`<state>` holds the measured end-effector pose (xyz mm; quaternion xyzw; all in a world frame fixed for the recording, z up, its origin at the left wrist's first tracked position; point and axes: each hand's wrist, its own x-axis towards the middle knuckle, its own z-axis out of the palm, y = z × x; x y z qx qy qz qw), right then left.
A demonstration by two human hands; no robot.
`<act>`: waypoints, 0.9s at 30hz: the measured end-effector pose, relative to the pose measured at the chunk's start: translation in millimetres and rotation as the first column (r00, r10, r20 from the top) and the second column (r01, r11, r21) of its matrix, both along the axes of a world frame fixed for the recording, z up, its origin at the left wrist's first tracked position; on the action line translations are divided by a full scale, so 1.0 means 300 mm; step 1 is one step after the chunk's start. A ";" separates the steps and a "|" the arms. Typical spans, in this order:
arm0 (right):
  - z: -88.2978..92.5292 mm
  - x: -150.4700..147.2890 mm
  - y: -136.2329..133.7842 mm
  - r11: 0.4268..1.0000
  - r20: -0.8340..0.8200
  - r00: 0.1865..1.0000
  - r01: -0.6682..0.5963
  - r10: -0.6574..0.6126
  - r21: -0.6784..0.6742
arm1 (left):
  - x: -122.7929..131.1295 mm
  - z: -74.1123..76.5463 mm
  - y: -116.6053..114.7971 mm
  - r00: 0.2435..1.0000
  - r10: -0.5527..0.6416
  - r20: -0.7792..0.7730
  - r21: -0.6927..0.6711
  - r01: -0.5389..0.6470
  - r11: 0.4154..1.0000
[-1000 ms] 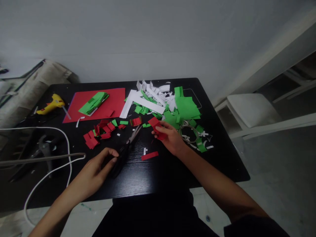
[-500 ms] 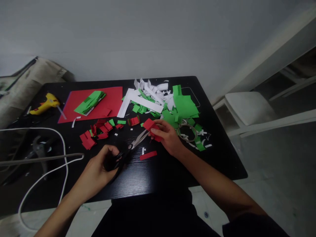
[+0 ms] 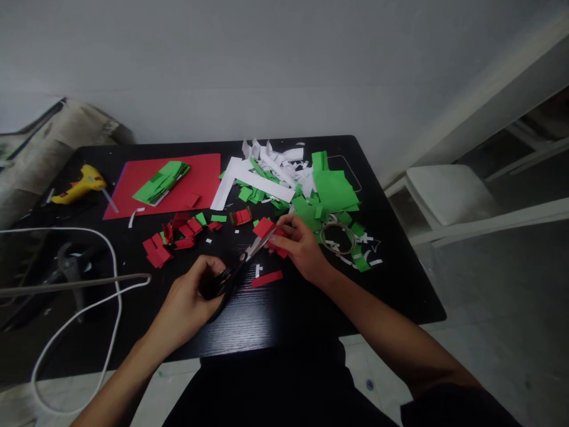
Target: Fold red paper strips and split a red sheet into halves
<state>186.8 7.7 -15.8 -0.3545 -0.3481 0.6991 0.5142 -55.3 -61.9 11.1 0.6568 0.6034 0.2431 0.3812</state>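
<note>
My left hand (image 3: pixel 191 299) is closed around the black handles of a pair of scissors (image 3: pixel 244 257). The blades point up and right and lie across a piece of folded red paper (image 3: pixel 265 228). My right hand (image 3: pixel 302 246) pinches that paper between thumb and fingers, above the dark table. Its fingers partly hide the paper. Below the blades, a red paper strip (image 3: pixel 267 279) and a small white scrap (image 3: pixel 258 270) lie on the tabletop. Several small red folded pieces (image 3: pixel 157 251) are heaped left of the scissors.
A red sheet (image 3: pixel 204 178) bears folded green paper (image 3: pixel 162 182). White strips (image 3: pixel 262 185) and green paper (image 3: pixel 335 190) pile up at the back. A ring (image 3: pixel 338 238) lies right of my right hand. At left are a yellow glue gun (image 3: pixel 82 185), pliers (image 3: pixel 72 270) and a white cable (image 3: pixel 116 261).
My left hand has moved slightly right and up with the scissors, and the blades have closed further across the red paper. My right hand has hardly moved.
</note>
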 end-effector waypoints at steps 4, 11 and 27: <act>0.002 -0.001 -0.001 1.000 0.010 1.000 0.001 -0.001 -0.007 | 0.006 -0.004 0.002 1.000 0.020 0.022 -0.014 -0.019 1.000; 0.004 -0.001 -0.002 1.000 0.023 1.000 -0.001 0.001 -0.005 | 0.003 -0.012 0.001 1.000 0.022 0.023 0.003 -0.022 1.000; 0.002 -0.003 -0.001 1.000 0.017 1.000 0.009 -0.009 0.005 | 0.006 -0.010 0.006 1.000 -0.008 0.005 0.010 0.008 1.000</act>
